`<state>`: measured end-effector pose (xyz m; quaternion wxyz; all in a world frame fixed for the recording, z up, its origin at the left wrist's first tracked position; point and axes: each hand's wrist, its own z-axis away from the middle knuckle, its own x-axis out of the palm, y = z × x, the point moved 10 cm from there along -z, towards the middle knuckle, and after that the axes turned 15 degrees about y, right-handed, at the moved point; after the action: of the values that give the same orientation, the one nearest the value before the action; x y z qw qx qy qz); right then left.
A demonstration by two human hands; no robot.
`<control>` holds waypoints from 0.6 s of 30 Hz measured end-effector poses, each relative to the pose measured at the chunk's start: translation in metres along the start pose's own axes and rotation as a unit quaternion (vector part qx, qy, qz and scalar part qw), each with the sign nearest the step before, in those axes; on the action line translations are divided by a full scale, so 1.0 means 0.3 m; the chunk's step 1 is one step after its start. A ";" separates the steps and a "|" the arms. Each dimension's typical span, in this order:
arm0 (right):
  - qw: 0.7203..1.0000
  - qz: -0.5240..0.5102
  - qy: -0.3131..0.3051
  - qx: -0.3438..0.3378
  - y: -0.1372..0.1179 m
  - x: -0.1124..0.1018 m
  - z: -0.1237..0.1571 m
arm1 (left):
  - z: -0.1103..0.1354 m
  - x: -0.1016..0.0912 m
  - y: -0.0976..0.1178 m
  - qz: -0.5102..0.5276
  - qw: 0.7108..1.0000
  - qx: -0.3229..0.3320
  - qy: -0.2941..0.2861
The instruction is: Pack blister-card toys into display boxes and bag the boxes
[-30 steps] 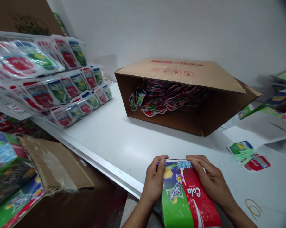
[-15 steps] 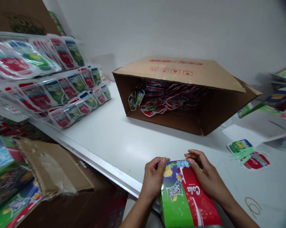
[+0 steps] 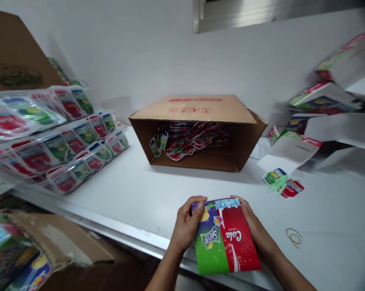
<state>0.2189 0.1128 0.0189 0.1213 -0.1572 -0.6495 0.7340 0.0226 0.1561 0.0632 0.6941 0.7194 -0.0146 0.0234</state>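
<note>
A printed carton (image 3: 226, 238), half green with "Sprite" and half red with "Cola", is held between my hands over the table's front edge. My left hand (image 3: 186, 222) is closed on its upper left corner, thumb on the printed face and fingers behind. My right hand (image 3: 255, 230) grips the right side, its fingers mostly hidden behind the carton. Beyond them, an open brown cardboard box (image 3: 197, 109) lies on its side, holding a heap of red and green printed packets (image 3: 185, 141).
Plastic-wrapped rows of packets (image 3: 79, 137) stand at left, above an open carton (image 3: 70, 238). Loose packets with green strips (image 3: 282, 184) and rubber bands (image 3: 294, 237) lie at right. Opened white-lined boxes (image 3: 294, 151) pile up behind them. The white table (image 3: 133, 202) extends between.
The view has swung right and up, showing more boxes at right. The carton's lower edge now shows fully. My right thumb has left the front face, and that hand has moved down around the side.
</note>
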 end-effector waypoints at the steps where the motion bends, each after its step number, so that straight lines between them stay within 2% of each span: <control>1: 0.999 -0.015 0.032 -0.030 -0.030 -0.026 0.017 | -0.007 0.014 0.058 -0.019 0.997 0.068 -0.019; 3: 0.988 -0.021 0.108 -0.113 -0.089 -0.090 0.071 | -0.018 0.027 0.136 -0.057 0.984 0.166 -0.027; 4: 0.978 -0.010 0.139 -0.154 -0.107 -0.116 0.109 | -0.030 0.020 0.145 -0.070 0.982 0.175 -0.008; 5: 0.969 0.008 0.159 -0.188 -0.113 -0.130 0.149 | -0.045 0.004 0.132 -0.075 0.985 0.152 0.023; 7: 0.958 0.055 0.149 -0.238 -0.097 -0.117 0.221 | -0.061 -0.011 0.062 -0.048 0.996 0.040 0.059; 8: 0.954 0.079 0.123 -0.260 -0.085 -0.093 0.250 | -0.056 0.002 0.022 -0.024 0.998 -0.028 0.049; 10: 0.942 0.116 0.061 -0.308 -0.076 -0.041 0.296 | -0.025 0.057 -0.024 0.010 0.991 -0.132 -0.009; 12: 0.926 0.133 0.016 -0.352 -0.098 -0.014 0.318 | -0.001 0.101 -0.012 0.009 0.983 -0.171 -0.064; 15: 0.918 0.153 -0.024 -0.366 -0.150 -0.038 0.274 | 0.003 0.124 0.035 -0.037 0.974 -0.190 -0.115; 18: 0.920 0.204 -0.017 -0.334 -0.179 -0.140 0.121 | -0.015 0.130 0.080 -0.134 0.961 -0.175 -0.165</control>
<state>0.2421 0.0702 0.0791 -0.1012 -0.3053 -0.8127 0.4858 0.0602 0.1601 0.0893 0.7940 0.5756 -0.0363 -0.1921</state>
